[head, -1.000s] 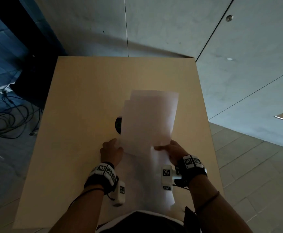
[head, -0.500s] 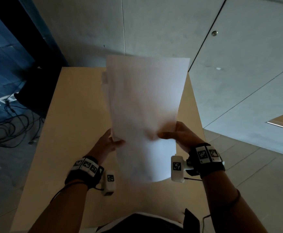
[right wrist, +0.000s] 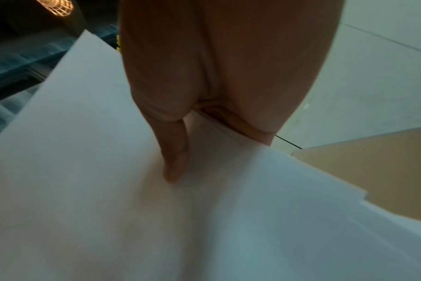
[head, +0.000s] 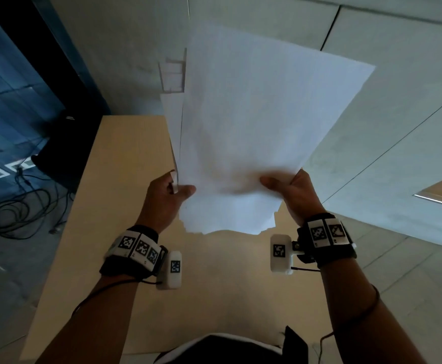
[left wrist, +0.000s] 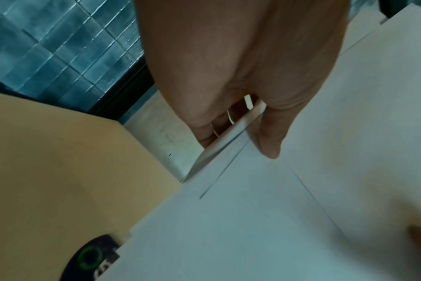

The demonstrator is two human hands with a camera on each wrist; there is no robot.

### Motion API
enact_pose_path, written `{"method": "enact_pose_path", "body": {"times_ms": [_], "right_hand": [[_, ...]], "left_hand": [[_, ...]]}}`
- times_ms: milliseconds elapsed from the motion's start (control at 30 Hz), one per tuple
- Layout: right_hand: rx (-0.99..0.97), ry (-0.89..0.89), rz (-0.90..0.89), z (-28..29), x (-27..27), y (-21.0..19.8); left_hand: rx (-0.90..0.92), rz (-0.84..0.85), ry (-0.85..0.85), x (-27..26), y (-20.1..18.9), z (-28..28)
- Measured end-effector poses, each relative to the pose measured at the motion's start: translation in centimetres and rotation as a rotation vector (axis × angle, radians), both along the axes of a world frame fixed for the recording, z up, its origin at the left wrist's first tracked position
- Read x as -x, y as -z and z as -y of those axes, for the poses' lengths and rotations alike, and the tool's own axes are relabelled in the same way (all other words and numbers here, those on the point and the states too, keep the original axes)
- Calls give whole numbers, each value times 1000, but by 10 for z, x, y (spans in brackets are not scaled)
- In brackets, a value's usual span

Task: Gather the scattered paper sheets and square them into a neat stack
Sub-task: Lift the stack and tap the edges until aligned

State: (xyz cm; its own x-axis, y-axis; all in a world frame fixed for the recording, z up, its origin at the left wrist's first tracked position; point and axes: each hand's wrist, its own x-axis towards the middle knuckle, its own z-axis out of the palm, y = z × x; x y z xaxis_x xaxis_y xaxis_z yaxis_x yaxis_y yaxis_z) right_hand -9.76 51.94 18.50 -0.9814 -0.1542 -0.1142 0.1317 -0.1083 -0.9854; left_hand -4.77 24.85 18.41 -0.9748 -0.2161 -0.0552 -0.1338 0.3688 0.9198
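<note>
A loose sheaf of white paper sheets (head: 251,122) is held upright above the tan table (head: 125,206), its edges uneven at the bottom and left. My left hand (head: 171,190) pinches the sheaf's left edge, thumb on the near face, fingers behind. My right hand (head: 285,187) pinches the right edge the same way. In the left wrist view the paper sheets (left wrist: 264,218) show offset edges under the thumb of my left hand (left wrist: 243,121). In the right wrist view my right hand (right wrist: 197,133) lays its thumb on the paper sheets (right wrist: 108,190). The fingers behind the paper are hidden.
A dark round disc (left wrist: 94,256) with a green ring sits in the table below the paper. Black cables (head: 17,206) lie on the floor at the left. Concrete wall panels (head: 398,114) stand behind the table.
Both hands have lifted the sheets off the table and raised them upright, higher than half a second ago. The head view has tilted upward.
</note>
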Motion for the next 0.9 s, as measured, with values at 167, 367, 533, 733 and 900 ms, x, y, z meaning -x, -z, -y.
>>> {"method": "enact_pose_path", "body": {"times_ms": [167, 367, 533, 733, 900], "right_hand": [[2, 42, -32, 2, -5, -4], [-180, 31, 14, 3, -9, 21], [-182, 36, 15, 3, -10, 21], [-103, 81, -94, -3, -8, 4], [-329, 40, -47, -4, -4, 26]], "left_hand": [[51, -49, -11, 3, -10, 3], [118, 72, -33, 3, 19, 3], [138, 18, -79, -1, 14, -4], [158, -160, -58, 6, -5, -4], [207, -12, -64, 12, 15, -2]]}}
